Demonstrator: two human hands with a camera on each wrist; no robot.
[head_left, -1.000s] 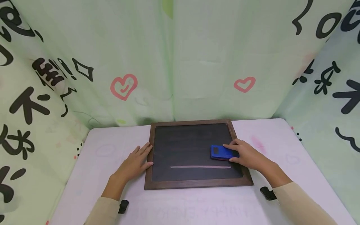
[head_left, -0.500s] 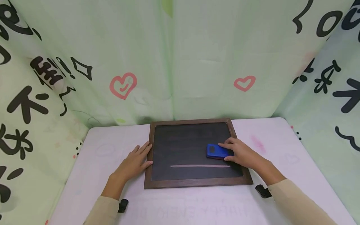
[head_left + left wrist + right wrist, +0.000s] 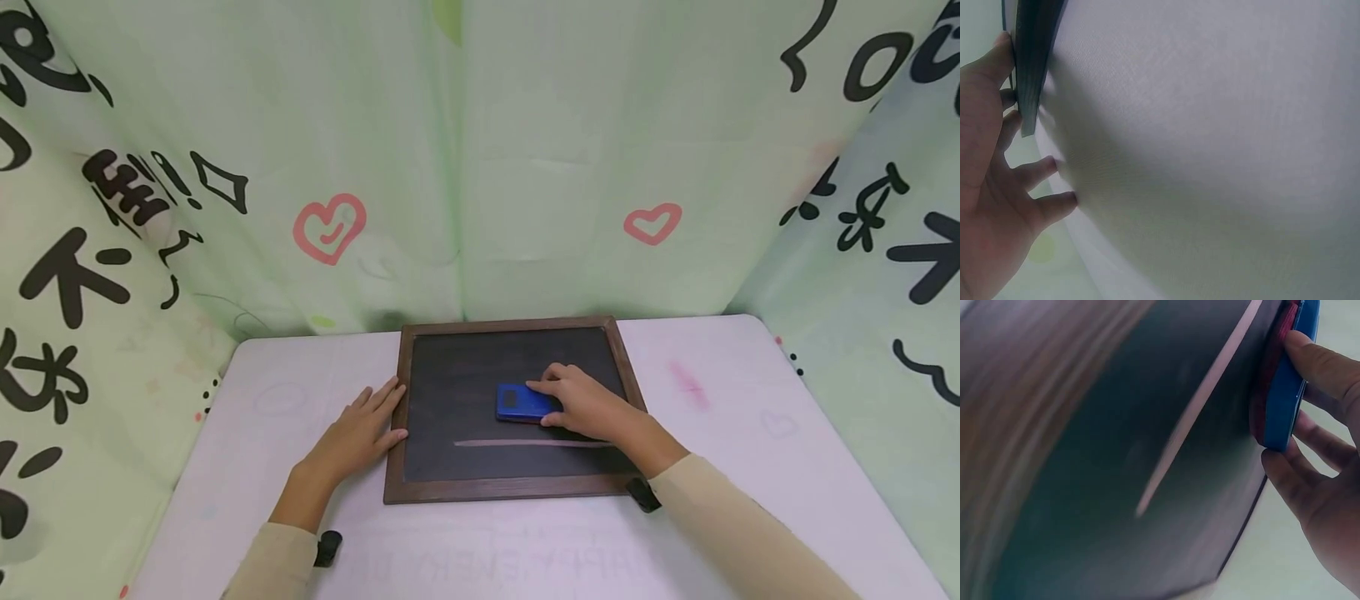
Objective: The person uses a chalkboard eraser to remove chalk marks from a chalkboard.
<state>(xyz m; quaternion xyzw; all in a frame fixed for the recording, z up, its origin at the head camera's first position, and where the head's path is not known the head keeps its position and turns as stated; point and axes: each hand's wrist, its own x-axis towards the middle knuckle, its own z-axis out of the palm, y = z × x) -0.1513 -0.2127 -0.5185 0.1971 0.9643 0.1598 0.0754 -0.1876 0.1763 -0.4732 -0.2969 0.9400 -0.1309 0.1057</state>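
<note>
Head view, right hand (image 3: pixel 592 408) gripping eraser (image 3: pixel 519 403), chalkboard (image 3: pixel 480 400)

Curtain (image 3: pixel 480 167) round table: black handwritten characters at left and right edges of frame, cut off, not readable; "不" (image 3: pixel 71 279) at left

Two pink hearts (image 3: pixel 329 229) mid-frame

Table (image 3: pixel 750 433) front edge: faint mirrored lettering, illegible

Chalkboard (image 3: pixel 465 367): single pink line, no writing

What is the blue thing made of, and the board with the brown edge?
The blue eraser looks like smooth, slightly shiny plastic on top, with a red felt-like pad underneath, seen in the right wrist view. The chalkboard has a dull, matte black face that holds a chalk line. Its frame looks like dark-stained wood with faint grain, though it could be imitation.
</note>
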